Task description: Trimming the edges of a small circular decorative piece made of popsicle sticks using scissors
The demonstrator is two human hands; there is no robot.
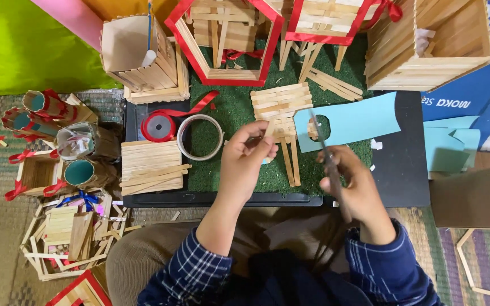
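Note:
My right hand (354,190) grips a pair of scissors (323,148) whose blades point up into a light blue paper sheet (358,119). The sheet has a rounded hole cut near its left end and lies partly over a small stick panel with legs (282,102). My left hand (244,161) hovers just left of the scissors over the green turf (233,113). Its fingers are pinched on a small light blue paper scrap (265,161), which is mostly hidden.
The turf lies on a black tray (404,170) holding a tape ring (201,137), a red ribbon roll (158,126) and stacked sticks (150,164). Stick boxes (426,45) and a red-edged hexagon frame (222,79) stand behind. Ribboned tubes (46,107) lie left; a cardboard box (474,198) sits right.

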